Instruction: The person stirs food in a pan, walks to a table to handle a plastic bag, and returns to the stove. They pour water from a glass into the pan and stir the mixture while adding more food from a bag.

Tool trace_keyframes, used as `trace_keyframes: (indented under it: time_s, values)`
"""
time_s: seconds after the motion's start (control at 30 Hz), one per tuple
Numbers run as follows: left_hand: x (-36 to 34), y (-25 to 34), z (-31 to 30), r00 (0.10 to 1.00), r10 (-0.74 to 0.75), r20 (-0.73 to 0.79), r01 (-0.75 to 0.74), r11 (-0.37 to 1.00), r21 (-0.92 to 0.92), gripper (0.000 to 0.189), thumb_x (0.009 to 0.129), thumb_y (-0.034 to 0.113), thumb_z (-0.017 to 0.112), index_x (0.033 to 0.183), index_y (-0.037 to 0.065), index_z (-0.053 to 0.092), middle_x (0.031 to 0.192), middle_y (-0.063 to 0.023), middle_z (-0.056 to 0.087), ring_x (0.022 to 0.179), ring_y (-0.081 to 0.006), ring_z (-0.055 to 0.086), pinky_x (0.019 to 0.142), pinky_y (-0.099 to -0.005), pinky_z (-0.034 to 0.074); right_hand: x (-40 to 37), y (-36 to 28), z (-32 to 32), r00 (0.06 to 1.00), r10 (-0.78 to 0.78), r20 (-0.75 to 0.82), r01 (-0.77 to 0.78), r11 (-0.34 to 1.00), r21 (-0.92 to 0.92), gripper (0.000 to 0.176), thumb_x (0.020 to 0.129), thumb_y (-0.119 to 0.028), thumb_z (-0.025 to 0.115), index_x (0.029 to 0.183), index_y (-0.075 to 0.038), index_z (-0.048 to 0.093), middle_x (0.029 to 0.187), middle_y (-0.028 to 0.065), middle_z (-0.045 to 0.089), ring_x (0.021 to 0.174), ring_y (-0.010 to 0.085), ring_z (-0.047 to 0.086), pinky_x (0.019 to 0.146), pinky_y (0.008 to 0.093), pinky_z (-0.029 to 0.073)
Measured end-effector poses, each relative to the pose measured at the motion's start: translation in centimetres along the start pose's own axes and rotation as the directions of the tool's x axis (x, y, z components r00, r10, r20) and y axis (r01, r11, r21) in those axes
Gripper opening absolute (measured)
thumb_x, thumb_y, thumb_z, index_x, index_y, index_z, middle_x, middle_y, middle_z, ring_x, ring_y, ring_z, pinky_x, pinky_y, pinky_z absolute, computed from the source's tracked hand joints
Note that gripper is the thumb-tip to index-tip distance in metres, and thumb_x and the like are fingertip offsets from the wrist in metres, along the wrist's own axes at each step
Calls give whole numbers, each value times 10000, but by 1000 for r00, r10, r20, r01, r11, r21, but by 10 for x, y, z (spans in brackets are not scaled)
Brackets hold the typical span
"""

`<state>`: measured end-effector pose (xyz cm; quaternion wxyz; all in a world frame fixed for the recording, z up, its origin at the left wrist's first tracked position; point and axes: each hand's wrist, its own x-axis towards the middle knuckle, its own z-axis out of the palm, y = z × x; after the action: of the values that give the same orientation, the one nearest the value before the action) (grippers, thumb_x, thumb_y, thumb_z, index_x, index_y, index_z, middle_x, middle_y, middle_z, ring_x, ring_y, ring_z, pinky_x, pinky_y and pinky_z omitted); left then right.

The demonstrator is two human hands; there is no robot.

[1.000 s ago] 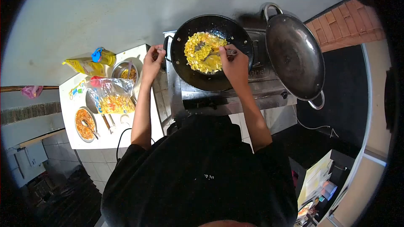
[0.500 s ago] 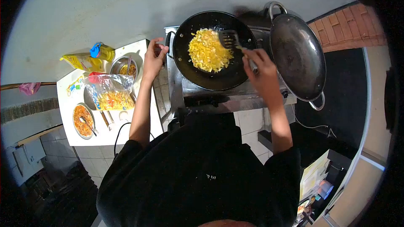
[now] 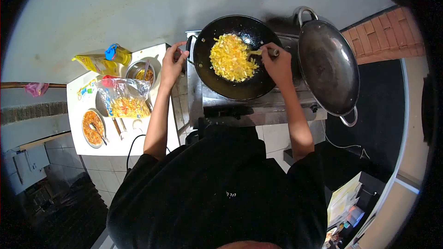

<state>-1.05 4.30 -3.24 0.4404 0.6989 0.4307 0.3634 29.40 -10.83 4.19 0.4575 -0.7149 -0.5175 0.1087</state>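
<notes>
In the head view, the right hand is over the right side of the wok, fingers curled round the spatula. The food, yellow chopped pieces, lies in a heap in the wok, directly to the left of that hand. The spatula spans the short gap between them — its long axis runs nearly sideways, grip end on the right, far end at the heap's right edge. The blade is dark against the wok and hard to make out. The right hand is the nearer of the two to the heap.

The left hand is farther off, outside the wok's left rim, fingers bent and thumb raised beside the loop handle; I cannot tell whether it grips the loop or only touches it.

The wok sits on the stove, with a big pan to its right. To the left, the table bears a bag of chopped food, a bowl with a spoon in it — and a blue-capped bottle.
</notes>
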Motion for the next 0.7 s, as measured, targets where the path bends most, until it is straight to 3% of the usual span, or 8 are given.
trace_keyframes:
  time_s: [0.07, 0.13, 0.2, 0.33, 0.53, 0.6, 0.63, 0.7]
  values:
    - [-1, 4, 1, 1000, 0, -26, 1, 999, 52, 342, 912, 144, 728, 1248, 128, 669, 852, -12, 512, 749, -111, 500, 711, -263, 455, -11, -2, 6, 990, 122, 63, -129, 984, 120, 143, 908, -109, 685, 915, 34, 698, 703, 134, 638, 592, 139, 586, 584, 310, 478]
    - [-2, 3, 0, 1000, -6, -26, 7, 999, 44, 346, 908, 144, 731, 1249, 132, 670, 852, -19, 516, 753, -119, 507, 715, -269, 459, -16, -15, 0, 996, 42, 75, -47, 997, 65, 115, 906, -81, 680, 939, 27, 699, 753, 136, 653, 616, 189, 621, 593, 319, 493]
    - [-3, 0, 0, 1000, -14, -19, 15, 999, 39, 351, 904, 145, 733, 1250, 135, 671, 853, -26, 520, 757, -127, 513, 719, -275, 463, -18, -36, -12, 968, -249, 38, 247, 968, 32, 95, 903, -50, 675, 962, 21, 697, 821, 142, 664, 660, 245, 651, 611, 332, 510]
    - [-4, 2, 0, 1000, -4, -23, 6, 997, 82, 332, 927, 150, 706, 1254, 114, 664, 876, -22, 558, 797, -120, 539, 733, -269, 467, -19, -56, -30, 949, -312, 49, 311, 950, 17, 98, 902, -33, 669, 983, 15, 696, 873, 150, 668, 705, 286, 669, 634, 344, 523]
    - [-1, 0, 0, 1000, 11, 0, -11, 997, 82, 317, 944, 140, 679, 1257, 107, 644, 887, -46, 579, 809, -143, 565, 751, -297, 487, -27, -23, -8, 973, -226, 47, 221, 971, 92, 89, 898, -52, 683, 949, 20, 693, 847, 146, 667, 683, 268, 665, 619, 326, 520]
    - [-1, 1, 1, 1000, -7, 2, 7, 998, 66, 323, 934, 142, 687, 1253, 122, 643, 883, -74, 562, 791, -172, 568, 757, -326, 499, -28, -10, 2, 988, 95, 125, -123, 964, 237, 93, 898, -67, 689, 920, 24, 690, 834, 146, 667, 672, 263, 664, 604, 325, 517]
    - [-1, 2, 1, 1000, 7, -2, -7, 997, 82, 320, 936, 141, 684, 1253, 122, 644, 881, -74, 561, 790, -172, 568, 753, -327, 500, -27, -11, 1, 988, 93, 126, -121, 964, 238, 93, 898, -67, 689, 920, 24, 690, 834, 146, 667, 672, 263, 664, 604, 325, 517]
    - [0, 5, 2, 1000, 21, -13, -19, 995, 99, 318, 938, 140, 682, 1253, 121, 645, 879, -73, 561, 788, -171, 568, 750, -327, 502, -20, -20, -7, 987, -160, 26, 157, 985, 73, 106, 893, -72, 693, 965, 6, 690, 837, 149, 650, 664, 274, 662, 582, 336, 521]
